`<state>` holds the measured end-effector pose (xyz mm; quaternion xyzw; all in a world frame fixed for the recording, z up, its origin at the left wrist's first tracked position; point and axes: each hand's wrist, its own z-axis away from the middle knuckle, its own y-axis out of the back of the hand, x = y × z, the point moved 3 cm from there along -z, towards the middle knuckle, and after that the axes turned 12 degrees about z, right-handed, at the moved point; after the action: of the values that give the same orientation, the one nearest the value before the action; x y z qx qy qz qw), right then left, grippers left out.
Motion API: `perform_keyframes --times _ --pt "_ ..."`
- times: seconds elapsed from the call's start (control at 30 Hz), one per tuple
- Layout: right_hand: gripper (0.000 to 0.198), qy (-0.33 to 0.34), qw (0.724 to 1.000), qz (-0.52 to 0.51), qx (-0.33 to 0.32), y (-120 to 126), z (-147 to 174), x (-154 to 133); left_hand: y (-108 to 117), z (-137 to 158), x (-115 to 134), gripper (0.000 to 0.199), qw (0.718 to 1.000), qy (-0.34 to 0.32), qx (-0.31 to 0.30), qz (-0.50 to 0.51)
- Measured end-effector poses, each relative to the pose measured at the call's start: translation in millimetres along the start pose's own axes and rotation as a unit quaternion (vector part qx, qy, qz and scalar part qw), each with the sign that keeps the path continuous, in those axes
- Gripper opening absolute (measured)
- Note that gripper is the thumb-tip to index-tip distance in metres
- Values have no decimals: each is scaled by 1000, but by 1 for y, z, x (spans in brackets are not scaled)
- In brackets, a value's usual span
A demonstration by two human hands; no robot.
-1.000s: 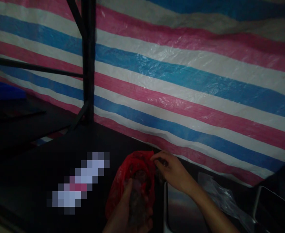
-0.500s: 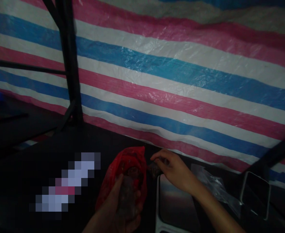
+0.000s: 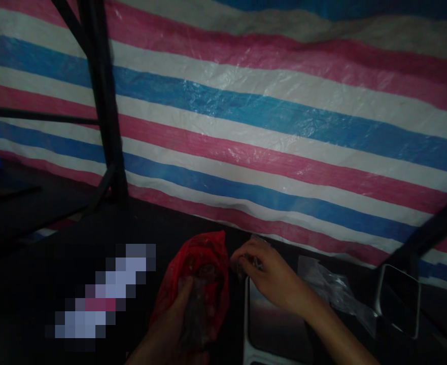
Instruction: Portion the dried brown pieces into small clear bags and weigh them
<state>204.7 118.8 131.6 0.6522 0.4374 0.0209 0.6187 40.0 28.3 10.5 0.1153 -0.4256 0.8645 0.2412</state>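
Observation:
My left hand (image 3: pixel 170 314) is closed on a clear plastic bag (image 3: pixel 195 312) in front of the opening of a red plastic bag (image 3: pixel 170 274). Its thumb lies along the clear bag, and the other fingers are mostly hidden in the dark. Dark contents show dimly inside the red bag. To the right, my right hand (image 3: pixel 263 261) pinches a small dark item that looks wrapped in clear film, too dim to name. This hand is just beyond a flat device (image 3: pixel 276 324) with a pale rim and a dark glossy top, perhaps a scale.
A crumpled clear bag (image 3: pixel 333 291) lies right of my right forearm. Farther right a pale-rimmed dark panel (image 3: pixel 400 301) stands tilted. Striped sheeting (image 3: pixel 265 132) hangs behind the black table (image 3: pixel 147 218). A black post (image 3: pixel 107 126) rises at left; a blurred patch covers the table's left part.
My left hand has turned and lowered slightly, so its fingers show less. My right hand has shifted a little left, and the view has tilted slightly.

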Motion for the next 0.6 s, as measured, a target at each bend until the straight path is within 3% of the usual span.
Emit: perform_keyframes --times 0.07,0.17,0.37,0.6 --pt "29 10 1000 -7 1 -1 2 -4 1 3 4 51 999 -13 22 -42" --pt "31 26 999 -16 -10 -4 8 -10 0 8 11 45 993 -71 -8 -92" --pt "28 37 998 -46 -12 -9 20 -28 -14 21 17 54 948 -283 -76 -128" --pt "46 3 998 -66 2 -2 36 -35 -55 44 8 36 929 -261 -196 -177"
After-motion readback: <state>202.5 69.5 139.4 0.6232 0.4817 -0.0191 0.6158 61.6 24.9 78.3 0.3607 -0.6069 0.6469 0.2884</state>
